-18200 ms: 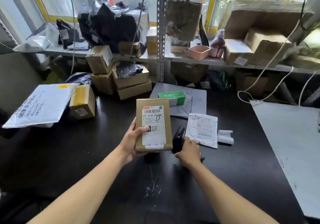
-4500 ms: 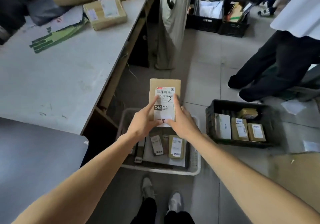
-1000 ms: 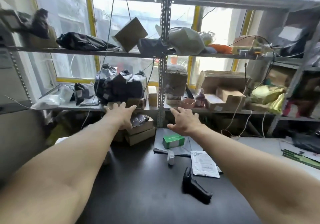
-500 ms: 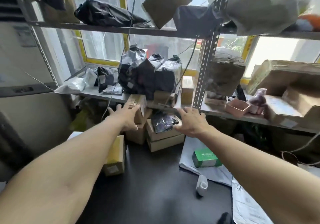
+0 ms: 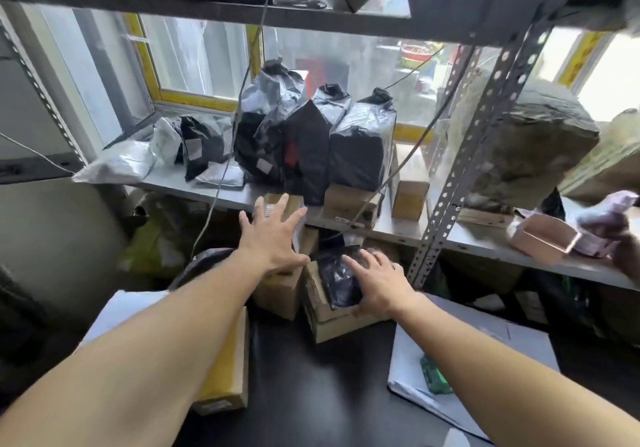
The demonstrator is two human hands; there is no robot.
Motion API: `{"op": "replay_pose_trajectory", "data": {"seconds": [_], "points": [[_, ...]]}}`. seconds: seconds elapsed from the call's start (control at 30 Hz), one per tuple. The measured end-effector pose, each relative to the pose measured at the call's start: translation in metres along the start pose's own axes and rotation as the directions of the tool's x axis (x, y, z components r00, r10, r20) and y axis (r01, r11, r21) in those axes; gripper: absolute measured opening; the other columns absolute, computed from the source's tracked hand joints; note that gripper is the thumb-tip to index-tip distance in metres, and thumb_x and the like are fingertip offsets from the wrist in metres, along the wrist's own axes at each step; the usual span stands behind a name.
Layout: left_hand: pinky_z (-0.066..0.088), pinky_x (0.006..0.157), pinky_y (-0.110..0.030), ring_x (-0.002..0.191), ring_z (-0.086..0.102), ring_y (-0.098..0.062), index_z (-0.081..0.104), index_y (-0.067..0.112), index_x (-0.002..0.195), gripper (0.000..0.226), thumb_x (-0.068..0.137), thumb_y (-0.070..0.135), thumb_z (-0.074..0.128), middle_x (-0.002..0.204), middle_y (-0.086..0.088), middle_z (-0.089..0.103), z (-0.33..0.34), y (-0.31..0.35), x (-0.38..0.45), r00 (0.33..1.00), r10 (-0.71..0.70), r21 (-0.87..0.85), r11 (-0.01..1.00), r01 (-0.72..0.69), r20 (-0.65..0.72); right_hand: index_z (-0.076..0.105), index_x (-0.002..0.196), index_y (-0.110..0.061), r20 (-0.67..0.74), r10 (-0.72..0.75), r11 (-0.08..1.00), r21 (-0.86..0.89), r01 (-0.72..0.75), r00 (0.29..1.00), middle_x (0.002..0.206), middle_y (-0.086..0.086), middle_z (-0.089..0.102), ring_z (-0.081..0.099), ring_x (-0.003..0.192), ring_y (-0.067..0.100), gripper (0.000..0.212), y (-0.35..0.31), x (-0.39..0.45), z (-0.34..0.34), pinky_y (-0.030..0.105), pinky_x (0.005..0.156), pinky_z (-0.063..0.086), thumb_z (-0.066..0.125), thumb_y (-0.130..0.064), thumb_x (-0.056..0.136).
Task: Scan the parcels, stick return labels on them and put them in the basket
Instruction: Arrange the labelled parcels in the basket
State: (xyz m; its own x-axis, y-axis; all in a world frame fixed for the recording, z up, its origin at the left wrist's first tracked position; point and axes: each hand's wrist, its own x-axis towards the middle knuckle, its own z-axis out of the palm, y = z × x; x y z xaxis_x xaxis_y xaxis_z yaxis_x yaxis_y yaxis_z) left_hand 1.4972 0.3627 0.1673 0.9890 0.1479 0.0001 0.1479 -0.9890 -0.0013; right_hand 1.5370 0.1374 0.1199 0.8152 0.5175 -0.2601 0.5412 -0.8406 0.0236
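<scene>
Matt cardboard boxes [image 5: 277, 291], glossy plastic bags [image 5: 360, 149]

2 hands [image 5: 273, 239]; 3 tall black bags [image 5: 360, 149] on shelf [image 5: 388, 228].

Both bare arms stretched way out forward. Left hand [image 5: 273, 237] up higher, fingers spread wide and straight. Right hand [image 5: 375, 282] lower, palm down, fingers splayed and slightly bent.
</scene>
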Motion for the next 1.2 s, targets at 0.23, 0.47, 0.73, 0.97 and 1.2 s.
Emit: {"op": "replay_pose_trajectory", "data": {"seconds": [0.23, 0.47, 0.73, 0.97, 1.2], "points": [[0.005, 0.119, -0.064, 0.152, -0.005, -0.039, 0.008, 0.045, 0.157, 0.099, 0.078, 0.073, 0.061, 0.168, 0.004, -0.004, 0.014, 0.022, 0.023, 0.994, 0.101, 0.055, 0.993, -0.103, 0.035, 0.046, 0.147, -0.032, -0.175, -0.134, 0.987, 0.066, 0.148, 0.975, 0.156, 0.004, 0.039, 0.035, 0.143, 0.027, 0.058, 0.013, 0.016, 0.026, 0.040, 0.115, 0.032, 0.056, -0.018, 0.091], [-0.001, 0.122, -0.055, 0.152, -0.003, -0.039, 0.011, 0.042, 0.157, 0.094, 0.082, 0.069, 0.060, 0.168, 0.000, 0.003, 0.027, 0.050, 0.012, 0.985, 0.166, 0.041, 0.985, -0.168, 0.051, 0.068, 0.127, -0.023, -0.348, -0.212, 0.946, 0.161, 0.281, 0.913, 0.140, -0.001, 0.059, 0.050, 0.132, 0.024, 0.039, 0.032, -0.031, 0.046, 0.036, 0.109, 0.042, 0.060, -0.012, 0.091], [0.021, 0.120, -0.053, 0.150, 0.006, -0.036, 0.012, 0.044, 0.156, 0.095, 0.080, 0.073, 0.060, 0.166, -0.003, 0.013, 0.069, 0.083, 0.004, 0.949, 0.203, -0.180, 0.970, -0.162, 0.241, 0.073, 0.107, -0.015, -0.544, -0.135, 0.910, 0.263, 0.321, 0.828, 0.116, -0.002, 0.072, 0.066, 0.108, 0.024, 0.037, 0.039, -0.089, 0.095, 0.036, 0.085, 0.059, 0.043, -0.017, 0.086], [0.035, 0.109, -0.053, 0.133, 0.033, -0.041, 0.002, 0.044, 0.156, 0.117, 0.066, 0.071, 0.073, 0.151, -0.017, 0.028, 0.094, 0.095, -0.004, 0.952, 0.141, -0.087, 0.989, -0.122, 0.272, 0.072, 0.111, -0.015, -0.355, -0.126, 0.905, 0.342, 0.254, 0.926, 0.110, 0.002, 0.073, 0.067, 0.101, 0.029, 0.034, 0.037, -0.122, 0.150, 0.036, 0.080, 0.056, 0.055, -0.005, 0.083], [0.043, 0.099, -0.050, 0.124, 0.042, -0.038, 0.011, 0.042, 0.153, 0.111, 0.064, 0.065, 0.074, 0.137, -0.015, 0.039, 0.094, 0.100, -0.034, 0.949, 0.173, -0.131, 0.981, -0.142, 0.264, 0.069, 0.098, -0.020, -0.036, -0.267, 0.914, 0.307, 0.265, 0.963, 0.095, 0.003, 0.072, 0.064, 0.093, 0.025, 0.033, 0.005, -0.129, 0.141, 0.037, 0.076, 0.051, 0.054, -0.047, 0.086]]}}
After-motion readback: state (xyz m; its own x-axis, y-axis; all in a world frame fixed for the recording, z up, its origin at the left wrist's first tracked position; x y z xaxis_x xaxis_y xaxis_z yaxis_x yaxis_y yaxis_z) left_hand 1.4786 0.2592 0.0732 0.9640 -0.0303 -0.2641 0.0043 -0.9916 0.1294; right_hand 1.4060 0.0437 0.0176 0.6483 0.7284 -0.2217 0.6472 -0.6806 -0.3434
